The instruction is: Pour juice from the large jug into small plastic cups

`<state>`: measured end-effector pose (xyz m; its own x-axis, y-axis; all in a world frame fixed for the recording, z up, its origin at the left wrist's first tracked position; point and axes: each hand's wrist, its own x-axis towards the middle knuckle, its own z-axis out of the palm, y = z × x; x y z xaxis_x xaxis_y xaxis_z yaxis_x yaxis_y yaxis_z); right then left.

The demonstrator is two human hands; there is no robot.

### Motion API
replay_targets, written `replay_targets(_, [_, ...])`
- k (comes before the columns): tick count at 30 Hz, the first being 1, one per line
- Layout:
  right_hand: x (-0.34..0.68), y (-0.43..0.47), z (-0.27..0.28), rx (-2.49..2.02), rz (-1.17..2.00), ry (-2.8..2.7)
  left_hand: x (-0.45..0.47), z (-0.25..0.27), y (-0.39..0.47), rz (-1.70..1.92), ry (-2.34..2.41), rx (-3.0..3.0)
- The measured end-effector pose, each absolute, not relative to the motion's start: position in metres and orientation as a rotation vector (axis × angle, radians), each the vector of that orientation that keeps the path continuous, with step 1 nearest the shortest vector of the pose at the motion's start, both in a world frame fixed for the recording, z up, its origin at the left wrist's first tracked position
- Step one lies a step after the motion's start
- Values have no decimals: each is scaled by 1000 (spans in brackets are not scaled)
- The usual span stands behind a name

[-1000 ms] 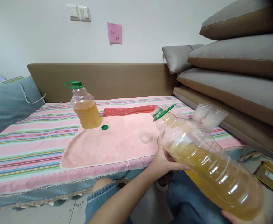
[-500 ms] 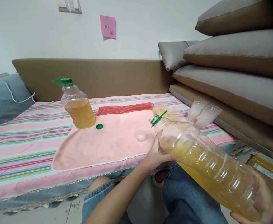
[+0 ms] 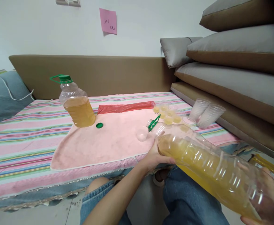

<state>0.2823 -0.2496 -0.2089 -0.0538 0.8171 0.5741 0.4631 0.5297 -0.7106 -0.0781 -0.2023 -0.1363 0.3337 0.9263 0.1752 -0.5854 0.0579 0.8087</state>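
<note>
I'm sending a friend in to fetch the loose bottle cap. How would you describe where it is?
Look at the pink towel spread on the striped cover. At its far left stands an upright bottle of yellow liquid with a green handle. The small green cap lies flat on the towel just right of that bottle's base, the only loose green thing there.

Both hands tilt big bottle (image 3: 207,168), neck just above small cup (image 3: 142,135).

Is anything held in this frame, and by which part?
Yes: the big bottle of yellow liquid, tilted. The left hand supports it under the shoulder near the neck; the right hand grips its base.
</note>
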Motion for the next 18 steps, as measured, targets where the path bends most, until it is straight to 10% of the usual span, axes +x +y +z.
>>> replay_targets(18, [205,-275,-168,-1136,491,-1479,-88,-144,-204,1075,575,879])
